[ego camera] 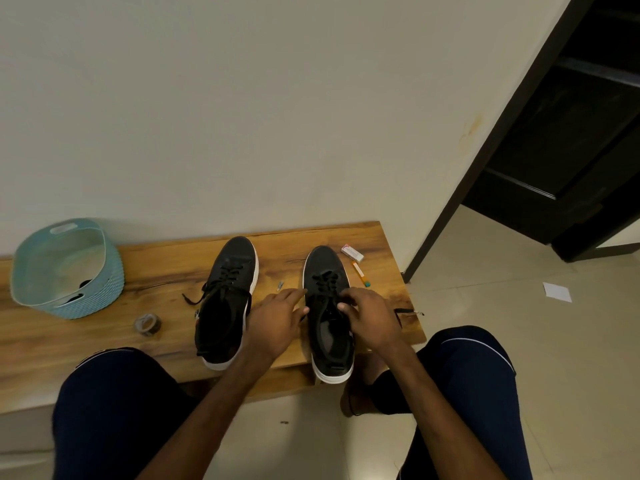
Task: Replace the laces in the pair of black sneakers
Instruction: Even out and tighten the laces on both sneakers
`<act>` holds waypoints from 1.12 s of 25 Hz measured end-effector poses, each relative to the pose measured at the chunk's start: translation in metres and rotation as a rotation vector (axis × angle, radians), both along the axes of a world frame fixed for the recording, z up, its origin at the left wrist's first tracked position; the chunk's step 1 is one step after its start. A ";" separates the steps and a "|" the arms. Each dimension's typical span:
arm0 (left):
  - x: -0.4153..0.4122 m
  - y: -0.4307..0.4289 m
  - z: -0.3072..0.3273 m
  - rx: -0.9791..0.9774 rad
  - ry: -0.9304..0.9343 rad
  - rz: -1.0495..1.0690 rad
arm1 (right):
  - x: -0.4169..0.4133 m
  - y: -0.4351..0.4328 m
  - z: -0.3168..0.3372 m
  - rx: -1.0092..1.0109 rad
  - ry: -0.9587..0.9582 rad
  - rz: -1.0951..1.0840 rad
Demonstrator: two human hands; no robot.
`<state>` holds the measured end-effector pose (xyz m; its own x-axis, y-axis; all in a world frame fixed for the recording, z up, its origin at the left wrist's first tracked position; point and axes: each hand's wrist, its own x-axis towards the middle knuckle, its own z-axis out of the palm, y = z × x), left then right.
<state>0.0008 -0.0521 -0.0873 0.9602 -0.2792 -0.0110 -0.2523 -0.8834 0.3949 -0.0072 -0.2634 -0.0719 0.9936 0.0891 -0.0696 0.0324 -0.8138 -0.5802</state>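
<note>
Both hands worked the right sneaker (329,306) on the table (166,271): the right hand (372,315) pinched its black lace (325,284) at the upper eyelets, likely to pull it free. The left hand (277,320) rested loosely spread against the shoe's side, steadying it; the other sneaker (228,296) stood just left of that hand

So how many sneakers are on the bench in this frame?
2. The left sneaker stands alone mid-bench; the right sneaker sits beside it, with the left hand and right hand at its laces. None seem hidden.
</note>
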 end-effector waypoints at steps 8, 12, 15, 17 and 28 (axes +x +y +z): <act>0.005 -0.018 0.022 -0.096 -0.138 0.048 | -0.001 -0.013 0.023 -0.281 -0.073 -0.074; 0.014 -0.008 0.025 0.071 -0.045 0.102 | 0.001 -0.011 0.026 -0.421 0.037 -0.114; 0.023 0.005 0.014 -0.171 0.335 0.005 | 0.003 -0.022 0.025 -0.165 0.354 -0.054; 0.028 0.016 0.015 -0.335 0.400 0.000 | 0.003 -0.034 0.030 0.167 0.466 0.010; 0.020 0.006 0.044 -0.940 0.552 0.059 | 0.005 -0.015 0.054 1.063 0.304 -0.212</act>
<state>0.0212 -0.0459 -0.0437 0.9007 -0.3551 -0.2503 0.1994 -0.1740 0.9643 -0.0018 -0.2787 -0.0184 0.9504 0.0787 -0.3010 -0.3090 0.1262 -0.9426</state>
